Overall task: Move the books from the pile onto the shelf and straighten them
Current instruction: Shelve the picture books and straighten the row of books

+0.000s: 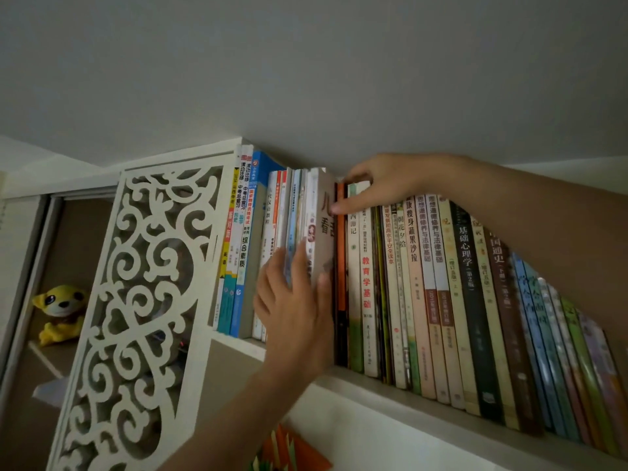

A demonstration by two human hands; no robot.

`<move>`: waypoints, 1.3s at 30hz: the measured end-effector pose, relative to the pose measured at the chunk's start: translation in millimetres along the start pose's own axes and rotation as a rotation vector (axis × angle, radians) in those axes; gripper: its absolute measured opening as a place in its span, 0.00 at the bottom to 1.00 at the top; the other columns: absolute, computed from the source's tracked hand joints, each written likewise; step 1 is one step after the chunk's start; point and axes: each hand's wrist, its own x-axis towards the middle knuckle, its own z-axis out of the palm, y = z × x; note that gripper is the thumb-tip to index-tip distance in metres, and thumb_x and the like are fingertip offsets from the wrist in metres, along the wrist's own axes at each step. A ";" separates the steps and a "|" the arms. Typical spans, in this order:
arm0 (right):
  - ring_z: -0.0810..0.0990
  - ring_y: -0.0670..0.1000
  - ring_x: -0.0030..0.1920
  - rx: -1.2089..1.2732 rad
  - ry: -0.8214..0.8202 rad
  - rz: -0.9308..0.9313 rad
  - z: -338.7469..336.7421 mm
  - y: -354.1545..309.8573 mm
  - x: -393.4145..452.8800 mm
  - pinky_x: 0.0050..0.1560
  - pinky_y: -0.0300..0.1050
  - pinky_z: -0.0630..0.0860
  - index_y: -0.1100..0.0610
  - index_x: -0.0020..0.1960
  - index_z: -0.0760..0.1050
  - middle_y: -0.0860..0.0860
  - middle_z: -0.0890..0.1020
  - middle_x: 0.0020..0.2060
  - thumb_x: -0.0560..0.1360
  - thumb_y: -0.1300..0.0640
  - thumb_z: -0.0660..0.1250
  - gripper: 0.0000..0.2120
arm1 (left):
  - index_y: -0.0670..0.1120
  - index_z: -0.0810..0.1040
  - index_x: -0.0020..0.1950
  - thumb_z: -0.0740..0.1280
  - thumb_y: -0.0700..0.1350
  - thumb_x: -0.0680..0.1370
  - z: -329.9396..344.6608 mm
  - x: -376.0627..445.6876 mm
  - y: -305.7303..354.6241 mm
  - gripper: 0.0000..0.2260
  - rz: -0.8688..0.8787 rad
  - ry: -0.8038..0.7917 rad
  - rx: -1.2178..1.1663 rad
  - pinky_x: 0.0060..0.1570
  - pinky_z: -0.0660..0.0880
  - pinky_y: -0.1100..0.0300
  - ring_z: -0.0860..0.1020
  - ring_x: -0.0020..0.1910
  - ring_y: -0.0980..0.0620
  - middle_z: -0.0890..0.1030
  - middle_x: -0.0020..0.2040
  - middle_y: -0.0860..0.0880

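My left hand (294,311) flat, fingers straight, pressing a grey-covered book (324,229) among upright books on the white wooden shelf (373,385), my right hand (377,185) pinching the top of a pale green-spined book (355,266) beside it

Books (421,287) pack the shelf (390,385) tightly (ceiling (306,79) just above), leaving open room only in front.

Grey wall (306,62); white fretwork panel (142,283); dim light.
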 end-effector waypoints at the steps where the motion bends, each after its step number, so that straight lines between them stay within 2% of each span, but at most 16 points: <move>1: 0.85 0.47 0.45 0.012 -0.033 0.000 -1.0 0.6 -0.3 0.51 0.46 0.80 0.48 0.67 0.71 0.47 0.84 0.49 0.68 0.38 0.72 0.31 | 0.63 0.43 0.75 0.41 0.64 0.78 5.2 -1.0 1.7 0.25 -0.014 -0.040 0.013 0.74 0.46 0.42 0.45 0.76 0.50 0.47 0.76 0.54; 3: 0.86 0.48 0.40 0.019 -0.076 0.012 -2.0 2.5 1.7 0.48 0.50 0.82 0.48 0.64 0.73 0.48 0.86 0.43 0.67 0.41 0.74 0.28 | 0.65 0.28 0.71 0.34 0.66 0.75 10.6 1.4 2.1 0.26 -0.001 -0.128 0.093 0.72 0.38 0.43 0.36 0.76 0.48 0.36 0.76 0.56; 5: 0.86 0.49 0.40 0.014 -0.120 0.021 -2.7 0.6 3.6 0.47 0.51 0.83 0.49 0.62 0.73 0.49 0.86 0.43 0.66 0.43 0.76 0.28 | 0.67 0.24 0.67 0.32 0.68 0.73 2.1 5.7 -5.1 0.27 0.055 -0.217 0.210 0.71 0.38 0.41 0.32 0.75 0.44 0.30 0.75 0.54; 7: 0.86 0.50 0.40 0.021 -0.153 0.005 -3.5 -1.0 4.0 0.47 0.51 0.83 0.48 0.62 0.72 0.50 0.86 0.44 0.65 0.43 0.77 0.29 | 0.69 0.28 0.69 0.40 0.66 0.77 -10.9 7.8 -18.2 0.25 0.087 -0.316 0.271 0.71 0.40 0.38 0.31 0.74 0.44 0.28 0.74 0.56; 9: 0.86 0.50 0.41 0.051 -0.150 -0.004 -4.6 -1.9 3.5 0.46 0.51 0.83 0.46 0.61 0.70 0.50 0.86 0.45 0.65 0.41 0.76 0.29 | 0.71 0.32 0.70 0.47 0.61 0.80 -21.7 9.0 -28.3 0.26 0.109 -0.350 0.316 0.71 0.43 0.36 0.32 0.73 0.43 0.29 0.74 0.57; 13: 0.86 0.45 0.38 0.029 -0.103 -0.004 -1.6 -2.9 1.2 0.41 0.42 0.81 0.41 0.53 0.75 0.45 0.86 0.40 0.66 0.35 0.70 0.19 | 0.69 0.40 0.73 0.58 0.59 0.79 -18.5 14.9 -21.6 0.32 0.149 -0.250 0.418 0.72 0.48 0.38 0.39 0.75 0.41 0.38 0.77 0.50; 15: 0.85 0.43 0.37 -0.043 -0.030 -0.003 2.1 -6.3 3.0 0.41 0.40 0.79 0.42 0.54 0.76 0.44 0.85 0.40 0.66 0.32 0.68 0.22 | 0.66 0.42 0.74 0.61 0.58 0.78 -15.2 14.9 -17.7 0.33 0.178 -0.205 0.454 0.72 0.49 0.38 0.42 0.76 0.40 0.42 0.77 0.47; 17: 0.83 0.44 0.40 -0.136 0.038 0.007 2.7 -12.5 7.7 0.45 0.43 0.80 0.46 0.56 0.77 0.44 0.84 0.43 0.66 0.32 0.69 0.25 | 0.64 0.46 0.75 0.65 0.57 0.76 -16.9 14.4 -16.0 0.35 0.231 -0.144 0.481 0.70 0.51 0.38 0.47 0.76 0.38 0.47 0.78 0.45; 21: 0.83 0.47 0.44 -0.260 0.014 0.077 -0.5 -27.1 14.2 0.50 0.46 0.80 0.51 0.58 0.79 0.48 0.84 0.46 0.67 0.35 0.71 0.27 | 0.60 0.38 0.75 0.65 0.54 0.77 -20.9 18.9 -12.4 0.39 0.301 -0.201 0.604 0.71 0.44 0.38 0.40 0.75 0.38 0.40 0.77 0.46; 24: 0.83 0.49 0.43 -0.300 0.027 0.106 6.8 -33.7 18.1 0.49 0.46 0.80 0.56 0.58 0.78 0.50 0.84 0.45 0.69 0.39 0.72 0.26 | 0.50 0.39 0.77 0.64 0.49 0.78 -16.3 21.0 -1.7 0.38 0.353 -0.219 0.674 0.72 0.42 0.38 0.39 0.76 0.38 0.40 0.77 0.44; 27: 0.83 0.50 0.43 -0.296 0.061 0.118 12.1 -35.3 14.5 0.48 0.46 0.80 0.55 0.58 0.78 0.52 0.83 0.46 0.70 0.40 0.71 0.25 | 0.48 0.40 0.78 0.63 0.49 0.78 -15.6 21.8 0.0 0.38 0.341 -0.235 0.591 0.70 0.38 0.41 0.38 0.76 0.39 0.40 0.77 0.45; 30: 0.83 0.49 0.43 -0.265 0.065 0.110 13.2 -30.7 9.3 0.49 0.48 0.81 0.53 0.58 0.78 0.51 0.84 0.45 0.70 0.38 0.70 0.24 | 0.56 0.37 0.77 0.60 0.52 0.80 -22.6 19.2 -13.7 0.36 0.360 -0.320 0.446 0.68 0.35 0.44 0.34 0.76 0.44 0.33 0.77 0.51; 32: 0.83 0.48 0.44 -0.267 0.047 0.111 13.8 -28.0 9.1 0.51 0.49 0.81 0.52 0.59 0.77 0.50 0.84 0.47 0.71 0.37 0.68 0.24 | 0.59 0.42 0.77 0.58 0.53 0.80 -30.0 22.4 -23.7 0.31 0.376 -0.300 0.302 0.71 0.38 0.48 0.39 0.76 0.49 0.41 0.78 0.55; 35: 0.78 0.51 0.60 -0.171 0.104 0.067 10.9 -30.7 11.9 0.60 0.49 0.75 0.51 0.69 0.70 0.52 0.78 0.64 0.72 0.37 0.67 0.30 | 0.57 0.55 0.76 0.58 0.52 0.80 -43.2 41.4 -33.5 0.25 0.379 -0.227 0.161 0.76 0.52 0.49 0.51 0.75 0.55 0.58 0.75 0.59; 37: 0.72 0.52 0.68 -0.074 0.163 0.024 5.8 -34.4 13.4 0.64 0.50 0.71 0.51 0.74 0.62 0.51 0.70 0.71 0.72 0.40 0.68 0.35 | 0.55 0.58 0.76 0.58 0.52 0.80 -47.4 58.2 -37.4 0.24 0.411 -0.213 0.175 0.74 0.56 0.49 0.53 0.74 0.53 0.60 0.74 0.58; 39: 0.70 0.52 0.70 -0.040 0.158 -0.001 2.5 -36.9 16.7 0.64 0.50 0.70 0.49 0.76 0.59 0.50 0.68 0.72 0.73 0.41 0.68 0.35 | 0.55 0.59 0.75 0.58 0.53 0.80 -47.5 75.6 -39.1 0.23 0.427 -0.206 0.187 0.73 0.57 0.48 0.52 0.74 0.51 0.59 0.75 0.57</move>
